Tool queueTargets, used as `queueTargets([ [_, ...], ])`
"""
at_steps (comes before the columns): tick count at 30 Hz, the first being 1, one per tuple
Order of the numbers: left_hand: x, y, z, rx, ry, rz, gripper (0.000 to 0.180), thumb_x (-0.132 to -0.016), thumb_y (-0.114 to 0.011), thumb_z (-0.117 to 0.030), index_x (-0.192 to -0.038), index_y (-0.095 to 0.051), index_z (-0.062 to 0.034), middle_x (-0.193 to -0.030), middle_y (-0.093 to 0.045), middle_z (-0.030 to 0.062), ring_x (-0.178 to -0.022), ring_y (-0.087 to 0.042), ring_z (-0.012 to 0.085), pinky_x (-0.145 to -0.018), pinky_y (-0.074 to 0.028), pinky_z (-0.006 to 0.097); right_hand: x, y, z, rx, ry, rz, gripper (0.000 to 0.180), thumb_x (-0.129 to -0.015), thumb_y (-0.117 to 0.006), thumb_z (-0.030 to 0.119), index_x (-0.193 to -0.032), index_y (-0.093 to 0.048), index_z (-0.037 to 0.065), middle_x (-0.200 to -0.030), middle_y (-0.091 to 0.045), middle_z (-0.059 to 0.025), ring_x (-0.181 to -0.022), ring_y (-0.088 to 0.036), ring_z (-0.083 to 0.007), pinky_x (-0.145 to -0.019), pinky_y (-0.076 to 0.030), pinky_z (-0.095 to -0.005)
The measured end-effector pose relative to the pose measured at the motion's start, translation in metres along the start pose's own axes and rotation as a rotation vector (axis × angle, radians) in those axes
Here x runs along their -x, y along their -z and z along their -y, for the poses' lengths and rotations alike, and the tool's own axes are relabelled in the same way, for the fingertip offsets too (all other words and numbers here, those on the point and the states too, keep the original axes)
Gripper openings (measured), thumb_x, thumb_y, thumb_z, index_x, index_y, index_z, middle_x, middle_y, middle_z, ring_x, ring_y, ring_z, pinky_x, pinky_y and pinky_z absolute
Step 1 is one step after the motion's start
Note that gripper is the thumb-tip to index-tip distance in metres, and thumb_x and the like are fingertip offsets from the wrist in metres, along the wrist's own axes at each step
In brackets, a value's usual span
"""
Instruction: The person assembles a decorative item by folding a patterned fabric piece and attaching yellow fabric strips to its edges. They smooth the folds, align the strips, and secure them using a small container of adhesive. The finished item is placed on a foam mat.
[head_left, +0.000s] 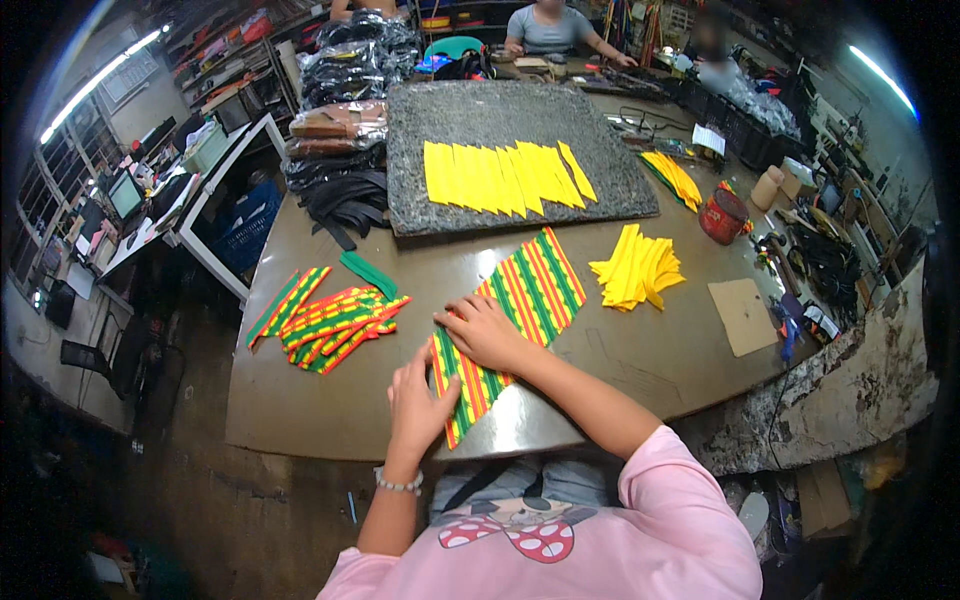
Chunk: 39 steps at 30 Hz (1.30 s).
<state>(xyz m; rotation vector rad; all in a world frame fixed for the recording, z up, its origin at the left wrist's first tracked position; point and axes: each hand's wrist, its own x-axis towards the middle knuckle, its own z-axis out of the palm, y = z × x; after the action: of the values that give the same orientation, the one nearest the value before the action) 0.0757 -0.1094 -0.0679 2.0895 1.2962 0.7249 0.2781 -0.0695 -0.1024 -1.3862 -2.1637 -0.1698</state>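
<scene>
On the brown tabletop lies a slanted piece of cloth (540,288) striped in green, yellow and red. My right hand (486,335) rests across its middle, palm down, fingers stretched toward the left edge. At the cloth's lower left edge is my left hand (416,398), its thumb apart from the fingers and over the cloth; the fingers lie along the edge. Both hands look open. To the left is a loose pile of matching striped strips (335,325) with a plain green strip (368,273) beside it. A pile of yellow strips (638,268) sits right of the cloth.
Behind, a grey speckled board (500,110) bears a row of yellow strips (500,178). Black straps (345,205) and wrapped stacks stand at its left. A red pot (722,215) and a piece of cardboard (742,317) are at the right. A person (550,32) sits across the table.
</scene>
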Motion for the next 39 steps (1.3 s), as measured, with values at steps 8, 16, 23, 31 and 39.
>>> queueTargets([
  [8,-0.012,0.001,0.009,0.442,0.230,-0.101,0.059,-0.081,-0.071,0.010,-0.137,-0.055,-0.0015,-0.102,-0.068,0.0082,-0.082,-0.062,0.0079,-0.077,-0.055,0.025,-0.002,-0.005,-0.009,-0.266,-0.122,-0.190,0.041,-0.093,-0.066,0.022,-0.131,-0.061,0.006,-0.138,-0.051,-0.0228,-0.128,-0.047,-0.0412,-0.108,-0.041,-0.0512],
  [16,-0.004,0.043,0.038,0.381,0.287,-0.103,0.056,-0.081,-0.065,0.005,-0.137,-0.056,-0.0002,-0.102,-0.072,0.0089,-0.072,-0.057,0.0034,-0.069,-0.049,0.020,0.004,0.050,-0.078,0.029,-0.778,0.021,0.031,-0.087,-0.065,0.008,-0.116,-0.066,-0.003,-0.125,-0.058,-0.0249,-0.120,-0.054,-0.0409,-0.100,-0.050,-0.0494],
  [23,0.000,0.033,0.068,0.415,0.272,-0.057,0.028,-0.094,-0.073,-0.012,-0.112,-0.068,0.0084,-0.086,-0.068,0.0000,-0.070,-0.055,0.0034,-0.066,-0.046,0.021,0.010,0.054,-0.078,-0.027,-0.852,0.050,0.039,-0.084,-0.078,0.025,-0.110,-0.066,-0.002,-0.115,-0.062,-0.0253,-0.111,-0.061,-0.0423,-0.093,-0.052,-0.0493],
  [31,-0.002,0.040,0.057,0.243,0.250,-0.097,0.022,-0.092,-0.074,-0.013,-0.103,-0.070,0.0051,-0.087,-0.069,0.0014,-0.076,-0.060,0.0079,-0.070,-0.049,0.025,0.008,0.045,-0.084,-0.321,-0.861,-0.119,0.040,-0.082,-0.077,0.015,-0.115,-0.059,0.001,-0.095,-0.071,-0.0196,-0.090,-0.070,-0.0362,-0.080,-0.054,-0.0458],
  [39,-0.062,0.034,0.006,0.002,-0.303,-0.102,0.051,-0.091,-0.074,-0.023,-0.135,-0.059,-0.0017,-0.132,-0.062,0.0171,-0.127,-0.058,0.0297,-0.106,-0.046,0.040,0.018,0.062,-0.119,-1.177,-0.816,0.127,0.039,-0.092,-0.074,0.012,-0.127,-0.064,-0.001,-0.106,-0.071,-0.0034,-0.089,-0.065,-0.0075,-0.073,-0.051,-0.0224],
])
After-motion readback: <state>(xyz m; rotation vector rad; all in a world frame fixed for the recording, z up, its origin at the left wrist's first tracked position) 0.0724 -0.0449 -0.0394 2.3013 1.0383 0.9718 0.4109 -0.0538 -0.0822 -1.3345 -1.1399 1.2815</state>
